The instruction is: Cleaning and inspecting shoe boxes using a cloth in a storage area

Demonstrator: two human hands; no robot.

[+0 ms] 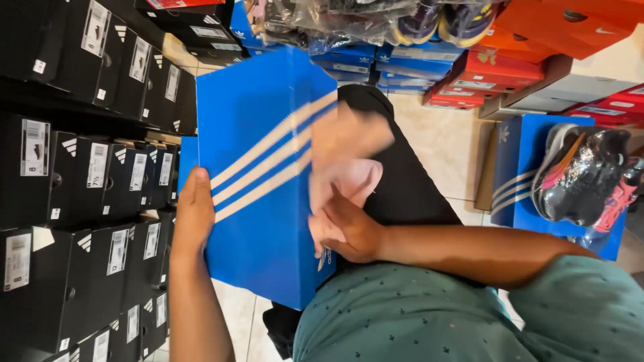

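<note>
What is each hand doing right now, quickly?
Left hand: open, flat against the side of the blue box, steadying it.
Right hand: at the box's open edge, touching pink paper; blurred, so its grip cannot be told.

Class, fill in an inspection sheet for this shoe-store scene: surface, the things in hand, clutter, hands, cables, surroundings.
Surface: pale tiled floor; no table seen.
Job's things: blue shoebox with pale stripes, held on the lap; pink paper at its open side.
Clutter: a second blue box on the floor carrying dark sneakers with pink and orange trim.
Hands: left hand flat against the box's left edge; right hand at the open side, touching the pink paper.
Cables: nothing seen.
Surroundings: stacked black shoeboxes on the left; red and orange boxes and bagged shoes at the top.
</note>
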